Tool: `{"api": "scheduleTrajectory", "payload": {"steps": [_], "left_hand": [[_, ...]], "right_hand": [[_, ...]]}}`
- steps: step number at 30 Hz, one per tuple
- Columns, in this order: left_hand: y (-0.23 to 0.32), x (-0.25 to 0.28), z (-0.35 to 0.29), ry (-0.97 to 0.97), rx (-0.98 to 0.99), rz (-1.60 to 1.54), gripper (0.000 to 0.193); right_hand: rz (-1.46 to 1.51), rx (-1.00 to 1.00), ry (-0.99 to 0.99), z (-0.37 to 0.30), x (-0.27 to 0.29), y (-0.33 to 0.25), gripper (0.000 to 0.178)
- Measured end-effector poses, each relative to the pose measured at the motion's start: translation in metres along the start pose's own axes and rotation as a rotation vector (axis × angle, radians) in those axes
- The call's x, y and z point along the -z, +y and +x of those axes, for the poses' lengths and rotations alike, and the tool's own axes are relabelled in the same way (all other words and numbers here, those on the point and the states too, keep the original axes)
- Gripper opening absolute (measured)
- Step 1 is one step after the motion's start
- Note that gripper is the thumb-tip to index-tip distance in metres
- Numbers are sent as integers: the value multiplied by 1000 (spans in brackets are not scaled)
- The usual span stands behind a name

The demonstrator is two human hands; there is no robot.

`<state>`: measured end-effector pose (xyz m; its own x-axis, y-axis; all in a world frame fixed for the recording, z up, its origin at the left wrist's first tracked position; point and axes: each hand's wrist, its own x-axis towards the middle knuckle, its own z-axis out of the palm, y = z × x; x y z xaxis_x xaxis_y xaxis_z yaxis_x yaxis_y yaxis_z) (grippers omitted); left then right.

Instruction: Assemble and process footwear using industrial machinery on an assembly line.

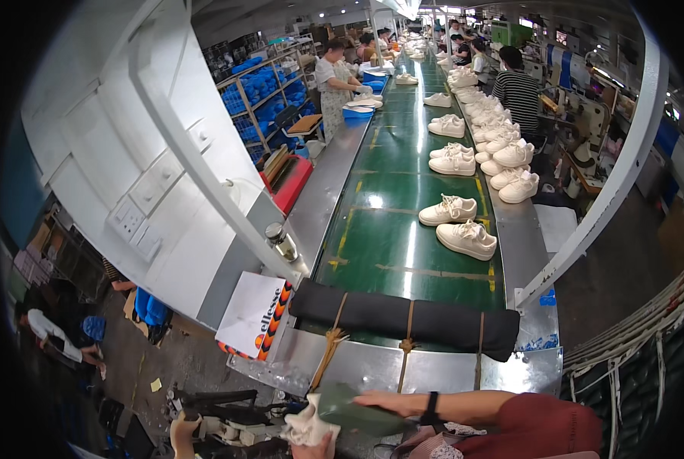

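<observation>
At the bottom edge my left hand (pixel 316 449), partly cut off, grips a cream sneaker (pixel 305 425) from below. The shoe is tilted, and its full shape does not show. My right hand (pixel 388 400), with a black band at the wrist, comes in from the right. Its fingers are together on a dark green flat sheet (pixel 349 411), whose left end touches or overlaps the sneaker; which of these I cannot tell. The thumb is hidden.
Ahead runs a green conveyor belt (pixel 380 237) carrying pairs of cream sneakers (pixel 466 239). Several more line its right ledge (pixel 514 264). A black roll (pixel 403 321) lies across the near end beside a white shoebox (pixel 251 312). Metal posts flank the belt. Several people work farther along.
</observation>
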<state>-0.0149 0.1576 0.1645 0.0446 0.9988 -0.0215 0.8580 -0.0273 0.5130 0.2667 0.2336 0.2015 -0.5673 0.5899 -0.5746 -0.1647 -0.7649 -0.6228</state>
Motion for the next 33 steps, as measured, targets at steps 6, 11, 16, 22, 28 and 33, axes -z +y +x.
{"api": "scheduleTrajectory", "payload": {"steps": [6,11,16,22,28,33], "left_hand": [[47,-63,102,-120,79,234,69],[57,-93,90,-28,91,96,74],[26,-80,0,128,179,-69,57],[-79,-43,-185,323,798,-86,47],[-221,16,-369,467,1417,-194,40],[-282,40,-442,572,1417,-328,34]], "right_hand": [[-571,286,632,-49,120,46,69],[-1127,489,868,-43,155,102,66],[-1161,445,861,-36,148,110,69],[-1644,734,737,-27,61,52,57],[-1528,757,308,30,-73,87,51],[-1469,543,55,46,-184,176,48]]}}
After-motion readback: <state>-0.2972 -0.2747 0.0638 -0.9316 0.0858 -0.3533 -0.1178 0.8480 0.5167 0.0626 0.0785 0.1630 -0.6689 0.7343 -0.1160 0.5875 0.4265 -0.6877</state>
